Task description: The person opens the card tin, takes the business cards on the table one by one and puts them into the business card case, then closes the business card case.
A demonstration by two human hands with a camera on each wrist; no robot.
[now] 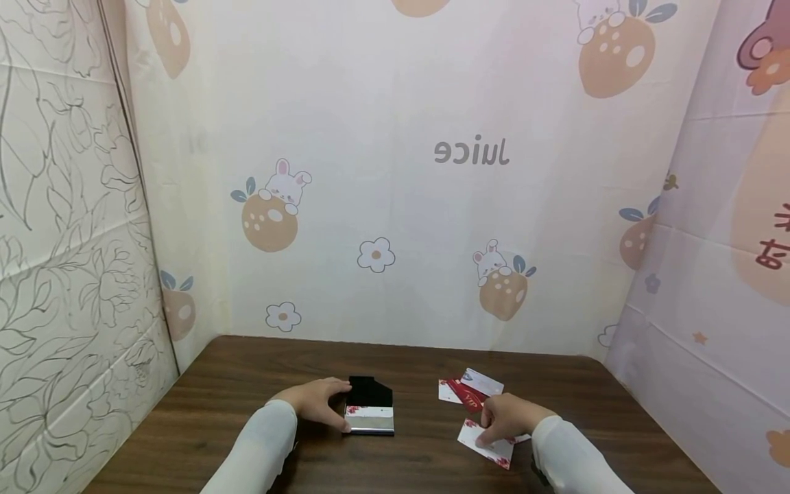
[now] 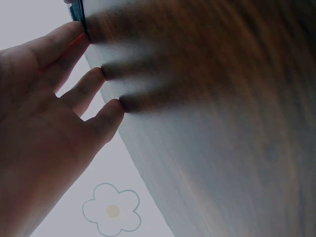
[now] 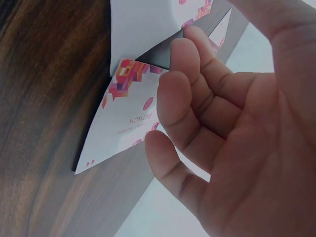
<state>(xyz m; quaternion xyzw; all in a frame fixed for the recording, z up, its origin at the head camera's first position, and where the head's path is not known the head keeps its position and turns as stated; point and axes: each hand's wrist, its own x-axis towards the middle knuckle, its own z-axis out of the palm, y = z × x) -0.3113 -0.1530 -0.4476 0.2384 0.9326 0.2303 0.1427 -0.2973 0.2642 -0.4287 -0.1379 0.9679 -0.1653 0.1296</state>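
Note:
A slim card case [image 1: 372,431] with its black flap [image 1: 370,392] folded back lies on the table, and a white card with red corner decoration [image 1: 370,412] sits in it. My left hand [image 1: 316,400] touches the case's left side with thumb and index finger; the other fingers [image 2: 111,116] are spread, their tips by the tabletop. My right hand [image 1: 509,417] pinches a white card with red flowers [image 1: 469,433], which looks tilted and bent in the right wrist view. Under that hand another white card [image 3: 118,113] with pink and orange print shows.
Behind the right hand several cards overlap: a red one with gold lettering [image 1: 465,394], a pale one with a blue mark [image 1: 484,381] and a white one [image 1: 447,391]. The wooden table [image 1: 259,360] ends at a patterned curtain [image 1: 382,206], with side curtains left and right.

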